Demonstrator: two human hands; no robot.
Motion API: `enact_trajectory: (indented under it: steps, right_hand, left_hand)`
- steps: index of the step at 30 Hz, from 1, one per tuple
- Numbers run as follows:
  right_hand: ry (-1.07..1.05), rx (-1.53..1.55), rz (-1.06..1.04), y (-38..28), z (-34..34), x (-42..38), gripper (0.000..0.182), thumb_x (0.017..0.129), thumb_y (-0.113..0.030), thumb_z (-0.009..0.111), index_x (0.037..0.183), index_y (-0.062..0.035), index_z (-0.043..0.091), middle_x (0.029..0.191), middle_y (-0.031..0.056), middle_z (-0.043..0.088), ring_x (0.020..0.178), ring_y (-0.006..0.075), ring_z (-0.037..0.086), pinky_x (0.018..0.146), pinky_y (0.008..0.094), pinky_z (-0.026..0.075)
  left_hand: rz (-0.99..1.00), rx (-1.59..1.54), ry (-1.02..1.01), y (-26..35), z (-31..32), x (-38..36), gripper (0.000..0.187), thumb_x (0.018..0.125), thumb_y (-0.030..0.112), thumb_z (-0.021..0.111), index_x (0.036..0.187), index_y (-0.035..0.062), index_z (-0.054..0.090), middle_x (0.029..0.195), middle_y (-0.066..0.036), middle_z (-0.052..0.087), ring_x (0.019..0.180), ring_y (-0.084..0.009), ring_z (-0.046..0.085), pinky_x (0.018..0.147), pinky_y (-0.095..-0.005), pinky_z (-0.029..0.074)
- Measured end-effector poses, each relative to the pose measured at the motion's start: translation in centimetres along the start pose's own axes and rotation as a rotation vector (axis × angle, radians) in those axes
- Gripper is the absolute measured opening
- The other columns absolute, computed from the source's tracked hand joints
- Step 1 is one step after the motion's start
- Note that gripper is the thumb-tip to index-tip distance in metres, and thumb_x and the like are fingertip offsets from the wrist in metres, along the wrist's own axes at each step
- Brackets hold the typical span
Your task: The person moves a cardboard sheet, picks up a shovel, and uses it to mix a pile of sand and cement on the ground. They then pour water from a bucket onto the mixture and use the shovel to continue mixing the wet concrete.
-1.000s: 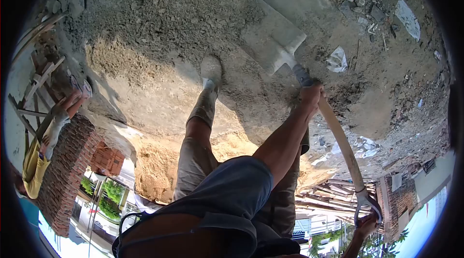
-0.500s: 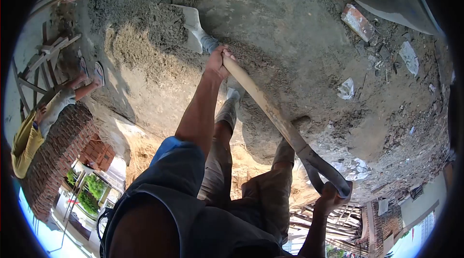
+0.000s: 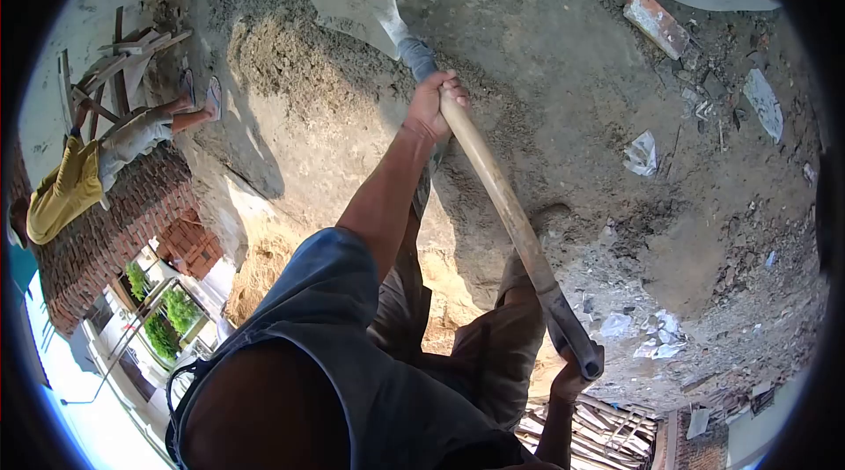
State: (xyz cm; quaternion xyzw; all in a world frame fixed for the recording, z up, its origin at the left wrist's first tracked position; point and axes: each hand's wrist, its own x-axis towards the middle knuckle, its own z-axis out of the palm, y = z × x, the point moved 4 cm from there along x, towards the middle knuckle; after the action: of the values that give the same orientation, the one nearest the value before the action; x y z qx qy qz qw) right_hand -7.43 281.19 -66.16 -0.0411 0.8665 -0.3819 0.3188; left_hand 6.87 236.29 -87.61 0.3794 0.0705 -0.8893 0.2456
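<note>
Clothing: one blue-grey top [image 3: 352,391] and two legs in trousers [image 3: 506,338], nearest the view.
Right hand [image 3: 572,382]: one, closed around the dark end grip [image 3: 570,325] of the shovel.
Shovel [image 3: 493,175]: one, its pale wooden shaft slanting across the front of the legs, up and left.
Left hand [image 3: 437,105]: one, gripping the shaft just below the grey socket [image 3: 417,58].
Blade [image 3: 352,5]: one, beside the upper edge of a heap of damp, grainy material [image 3: 286,56]; whether it touches the ground is unclear.
Brick [image 3: 656,23]: one separate piece, orange and whitish, lying on the ground well to the right of the blade.
White scrap [image 3: 641,154]: one crumpled piece, lying below the brick in the view.
Bystander [image 3: 66,188]: one person in a yellow top, with two sandals [image 3: 214,99], beside wooden framing [image 3: 114,74].
Brick stacks [image 3: 123,237]: two, one long and brown, one smaller and redder.
Timber pile [image 3: 607,439]: one, many pieces, too jumbled to count.
</note>
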Motion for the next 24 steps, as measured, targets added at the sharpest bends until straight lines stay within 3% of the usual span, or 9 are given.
enact_trajectory:
  steps: [2,3,6,9,11,15,18,20,24]
  right_hand:
    - [0.105,0.431,0.352,6.4,-6.7,-1.0,0.016,0.074,-0.011,0.052,0.060,-0.0050,0.049,0.053,0.0055,0.049,0.045,0.0120,0.044,0.045,0.0240,0.033]
    - [0.233,0.361,0.392,9.1,-11.0,-2.7,0.021,0.077,-0.014,0.051,0.058,-0.0061,0.050,0.043,0.0033,0.043,0.035,0.0103,0.037,0.036,0.0229,0.028]
    - [0.626,0.313,0.688,11.0,-21.7,-11.5,0.026,0.079,-0.016,0.048,0.054,-0.0123,0.044,0.040,-0.0009,0.036,0.032,0.0064,0.031,0.030,0.0220,0.025]
    - [0.978,-0.047,0.629,6.6,-26.7,-19.3,0.031,0.080,-0.019,0.050,0.051,-0.0141,0.038,0.039,-0.0017,0.033,0.031,0.0078,0.029,0.031,0.0237,0.023]
    - [1.047,-0.184,0.685,4.6,-28.3,-21.7,0.033,0.080,-0.021,0.051,0.051,-0.0142,0.037,0.039,-0.0017,0.033,0.031,0.0082,0.029,0.031,0.0237,0.022]
    - [1.006,-0.235,0.709,5.2,-25.5,-19.0,0.038,0.081,-0.023,0.054,0.050,-0.0145,0.034,0.040,-0.0017,0.033,0.030,0.0089,0.029,0.031,0.0238,0.019]
    - [0.981,-0.108,0.825,4.6,-20.7,-17.0,0.038,0.078,-0.022,0.059,0.051,-0.0136,0.033,0.040,-0.0025,0.034,0.030,0.0082,0.030,0.031,0.0245,0.020]
    - [1.017,-0.183,0.719,3.3,-18.1,-19.9,0.035,0.077,-0.020,0.059,0.053,-0.0142,0.035,0.041,-0.0029,0.034,0.030,0.0079,0.031,0.030,0.0247,0.020]
    - [1.059,-0.190,0.680,0.4,-15.3,-25.4,0.028,0.076,-0.018,0.060,0.057,-0.0146,0.039,0.041,-0.0018,0.034,0.030,0.0083,0.029,0.029,0.0270,0.020]
  left_hand:
    - [0.001,0.241,0.463,-10.0,-2.3,0.8,0.010,0.081,0.009,0.052,0.074,0.0098,0.045,0.060,0.002,0.043,0.050,-0.0120,0.044,0.050,-0.0309,0.045]
    - [-0.064,0.297,0.579,-15.5,-2.2,-0.2,0.010,0.080,0.009,0.054,0.075,0.0091,0.046,0.060,0.000,0.044,0.048,-0.0130,0.044,0.047,-0.0310,0.044]
    - [-0.346,0.283,0.619,-33.2,-5.4,-3.9,0.012,0.076,0.008,0.056,0.067,0.0078,0.049,0.056,-0.005,0.045,0.045,-0.0165,0.045,0.044,-0.0342,0.043]
    - [-0.693,0.241,0.565,-46.5,-6.7,-9.6,0.013,0.073,0.005,0.061,0.070,0.0064,0.049,0.060,-0.004,0.045,0.051,-0.0180,0.049,0.049,-0.0360,0.043]
    - [-0.721,0.346,0.636,-51.2,-8.0,-11.8,0.015,0.072,0.001,0.061,0.066,0.0051,0.047,0.060,-0.006,0.045,0.050,-0.0192,0.048,0.045,-0.0340,0.041]
    - [-0.693,0.343,0.692,-47.1,-11.4,-9.3,0.014,0.071,0.002,0.063,0.068,0.0038,0.050,0.060,-0.006,0.048,0.048,-0.0195,0.049,0.044,-0.0330,0.042]
    - [-0.606,0.024,0.541,-41.4,-14.5,-7.9,0.013,0.073,0.005,0.063,0.069,0.0040,0.050,0.060,-0.006,0.049,0.048,-0.0187,0.049,0.043,-0.0326,0.042]
    - [-0.606,0.317,0.619,-40.8,-15.7,-8.9,0.012,0.070,0.004,0.062,0.068,0.0041,0.050,0.056,-0.008,0.050,0.045,-0.0210,0.051,0.042,-0.0364,0.044]
    - [-0.630,0.336,0.605,-36.2,-13.1,-10.6,0.011,0.071,0.004,0.062,0.066,0.0037,0.051,0.056,-0.008,0.050,0.044,-0.0202,0.051,0.040,-0.0352,0.043]
